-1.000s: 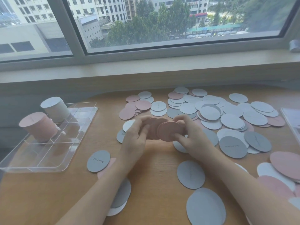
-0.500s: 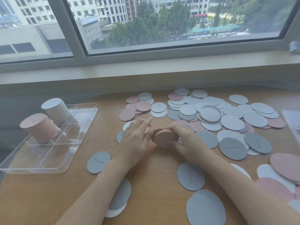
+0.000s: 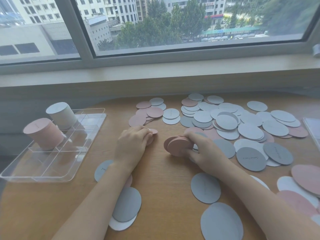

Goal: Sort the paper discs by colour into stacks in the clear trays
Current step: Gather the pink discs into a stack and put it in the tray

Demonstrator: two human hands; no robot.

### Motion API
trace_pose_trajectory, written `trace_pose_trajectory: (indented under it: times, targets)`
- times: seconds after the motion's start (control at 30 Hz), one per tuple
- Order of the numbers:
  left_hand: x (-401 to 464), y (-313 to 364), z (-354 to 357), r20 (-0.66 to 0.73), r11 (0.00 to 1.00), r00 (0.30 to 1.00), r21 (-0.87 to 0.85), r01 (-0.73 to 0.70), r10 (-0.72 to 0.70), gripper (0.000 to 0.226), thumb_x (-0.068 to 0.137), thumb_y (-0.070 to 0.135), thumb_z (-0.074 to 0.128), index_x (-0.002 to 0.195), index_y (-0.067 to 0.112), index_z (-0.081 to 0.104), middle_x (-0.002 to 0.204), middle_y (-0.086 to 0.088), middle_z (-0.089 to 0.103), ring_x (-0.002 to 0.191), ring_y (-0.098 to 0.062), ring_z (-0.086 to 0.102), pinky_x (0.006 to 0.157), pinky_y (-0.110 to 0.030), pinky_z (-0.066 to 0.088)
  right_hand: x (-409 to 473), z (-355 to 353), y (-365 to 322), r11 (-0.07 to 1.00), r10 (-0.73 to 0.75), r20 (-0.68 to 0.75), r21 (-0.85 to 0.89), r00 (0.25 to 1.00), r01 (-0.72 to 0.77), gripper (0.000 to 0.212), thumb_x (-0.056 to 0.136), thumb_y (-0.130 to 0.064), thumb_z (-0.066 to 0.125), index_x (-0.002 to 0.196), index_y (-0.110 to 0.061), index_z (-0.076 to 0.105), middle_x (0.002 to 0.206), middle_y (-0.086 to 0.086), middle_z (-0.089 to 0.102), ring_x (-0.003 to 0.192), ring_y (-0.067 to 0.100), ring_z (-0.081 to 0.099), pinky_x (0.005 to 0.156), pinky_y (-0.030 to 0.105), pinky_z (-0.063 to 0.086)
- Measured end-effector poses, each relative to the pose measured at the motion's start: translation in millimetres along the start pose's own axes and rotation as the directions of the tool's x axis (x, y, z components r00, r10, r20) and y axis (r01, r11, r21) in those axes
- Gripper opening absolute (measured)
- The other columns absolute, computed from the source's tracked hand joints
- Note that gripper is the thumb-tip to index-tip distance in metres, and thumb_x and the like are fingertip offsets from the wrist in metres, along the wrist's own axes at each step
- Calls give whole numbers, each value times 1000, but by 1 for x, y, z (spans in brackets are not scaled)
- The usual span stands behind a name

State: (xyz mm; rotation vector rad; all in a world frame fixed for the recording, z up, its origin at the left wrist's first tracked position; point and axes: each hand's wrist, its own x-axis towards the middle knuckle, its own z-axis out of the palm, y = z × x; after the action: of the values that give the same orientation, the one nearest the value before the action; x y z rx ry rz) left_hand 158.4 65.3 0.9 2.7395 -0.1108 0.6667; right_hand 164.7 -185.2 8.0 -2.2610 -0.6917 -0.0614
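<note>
On the wooden table [image 3: 161, 187], the right hand [image 3: 206, 153] clamped a small stack of pink discs [image 3: 178, 146] on edge, the left hand [image 3: 131, 144] left of that stack curled over a pink disc [image 3: 153, 131] (grip unclear), and farther left the clear tray [image 3: 52, 170] held a pink stack [image 3: 43, 134] and a white stack [image 3: 61, 116].

A divided tray [image 3: 57, 177] sits at the worktop's [image 3: 164, 196] left edge, with two tall stacks [image 3: 46, 134] in its rear compartments, one behind the other. Loose discs [image 3: 249, 129] spread over the back and right of the worktop, a few more [image 3: 126, 207] lying near the front edge. Between tray and spread, the left hand [image 3: 131, 146] rests on the worktop, and just right of it the right hand [image 3: 206, 151] has a small stack [image 3: 178, 146] on edge in its grip.
</note>
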Motion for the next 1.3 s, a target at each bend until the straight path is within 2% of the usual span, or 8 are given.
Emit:
trace_pose_trajectory:
  times: [0.17, 0.27, 0.47, 0.6, 0.73, 0.9, 1.17, 1.3]
  targets:
    - [-6, 6, -3, -200, 981, 980, -190, -39, 0, 21, 99, 24, 55, 94, 16, 73, 111, 9, 63, 104, -15, 50, 91, -31, 41, 1, -1, 0, 999, -14, 9, 43, 1000, 14, 35, 89, -10, 68, 120, -27, 61, 97, -28, 59, 94, -3, 54, 80, 10, 38]
    - [-12, 23, -10, -84, 868, 996, -495, -41, 0, 16, 100, 14, 58, 96, 14, 74, 96, 8, 63, 87, -10, 59, 77, -21, 45, 1, 0, 0, 998, -31, 5, 47, 1000, 31, 46, 89, -10, 68, 130, -28, 59, 108, -24, 61, 102, -5, 54, 86, 6, 36]
    - [-18, 35, -12, 149, 796, 985, -605, 17, 92, 22, 99, 8, 59, 108, 21, 75, 83, 15, 68, 74, -12, 64, 73, -20, 51, 4, 4, 6, 999, -44, -2, 15, 999, 44, 41, 87, -14, 70, 125, -26, 59, 121, -14, 50, 106, 3, 49, 89, 13, 37]
    - [-14, 19, -4, 51, 947, 994, -312, -78, 98, 22, 97, 14, 63, 112, 26, 72, 96, 16, 67, 96, -6, 61, 85, -24, 46, 3, 4, 0, 998, -62, 14, 3, 998, 62, 21, 89, -18, 71, 105, -25, 60, 108, -16, 56, 98, 0, 51, 81, 14, 37]
    - [-5, 2, 3, 85, 999, 996, 8, 40, -41, 24, 90, 35, 69, 113, 29, 72, 112, 8, 60, 107, -18, 55, 90, -33, 43, -1, -1, -4, 1000, -6, 37, 31, 999, 5, 23, 91, -20, 69, 99, -35, 53, 86, -22, 58, 84, -9, 52, 70, 10, 36]
    - [-3, 1, -3, 107, 988, 983, 72, 139, -146, 22, 88, 54, 66, 103, 39, 72, 109, 16, 58, 106, -13, 52, 78, -28, 39, -1, -2, -4, 999, 5, 36, 35, 999, -6, 18, 91, -19, 69, 103, -26, 58, 87, -19, 60, 82, -8, 52, 71, 10, 37]
    - [0, 9, 0, -15, 974, 991, 183, 135, -135, 23, 96, 44, 58, 89, 27, 73, 95, 8, 67, 86, -22, 63, 63, -33, 48, -3, -3, -6, 999, -6, 22, 40, 1000, 5, 19, 90, -17, 70, 105, -23, 61, 85, -16, 61, 79, -8, 53, 71, 9, 37]
    - [-2, 2, -4, -138, 988, 984, 93, 124, -110, 25, 97, 38, 54, 89, 24, 73, 97, 10, 68, 91, -23, 62, 72, -34, 43, -3, -2, -6, 999, 3, 29, 39, 1000, -4, 20, 90, -18, 70, 107, -24, 60, 86, -18, 60, 82, -9, 52, 73, 9, 37]
